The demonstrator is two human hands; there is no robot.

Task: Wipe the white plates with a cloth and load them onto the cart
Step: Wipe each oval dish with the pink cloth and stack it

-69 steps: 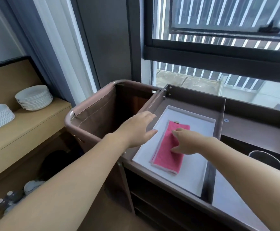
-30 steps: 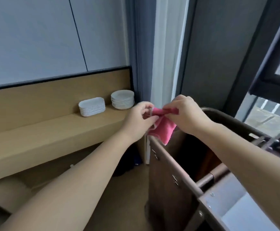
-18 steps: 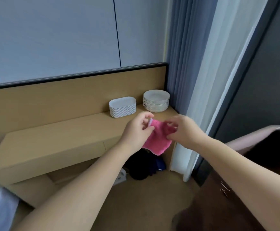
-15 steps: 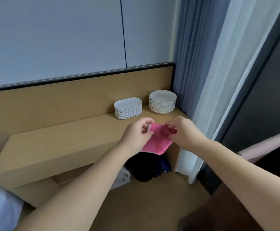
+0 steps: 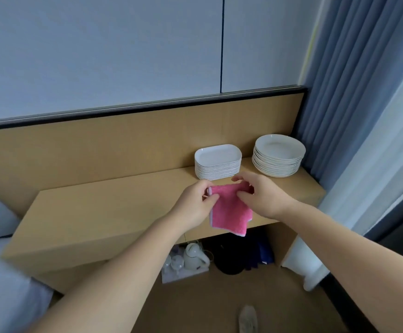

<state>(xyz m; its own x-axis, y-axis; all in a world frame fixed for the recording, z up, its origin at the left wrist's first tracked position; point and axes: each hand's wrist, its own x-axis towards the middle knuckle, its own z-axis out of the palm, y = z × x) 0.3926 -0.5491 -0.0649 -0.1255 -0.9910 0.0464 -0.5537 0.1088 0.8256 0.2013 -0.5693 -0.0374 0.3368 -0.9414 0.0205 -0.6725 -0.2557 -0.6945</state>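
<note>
The left hand [image 5: 193, 204] is pinching the upper left corner of a pink terry cloth with a pale edge [image 5: 230, 211] between thumb and curled fingers. The right hand [image 5: 265, 195] is gripping its upper right edge, fingers bent over the fabric. The cloth is hanging in the air between the two hands, in front of a long light-wood ledge [image 5: 114, 212]. At the ledge's far right end, a stack of white rounded-rectangular plates [image 5: 217, 162] and a stack of round white plates [image 5: 278, 156] are standing side by side, not touching. Under the ledge a white kettle [image 5: 193, 257] is sitting beside a dark heap [image 5: 231, 260], possibly a bag. A blue-grey curtain [image 5: 339, 80] is hanging at the right.
</note>
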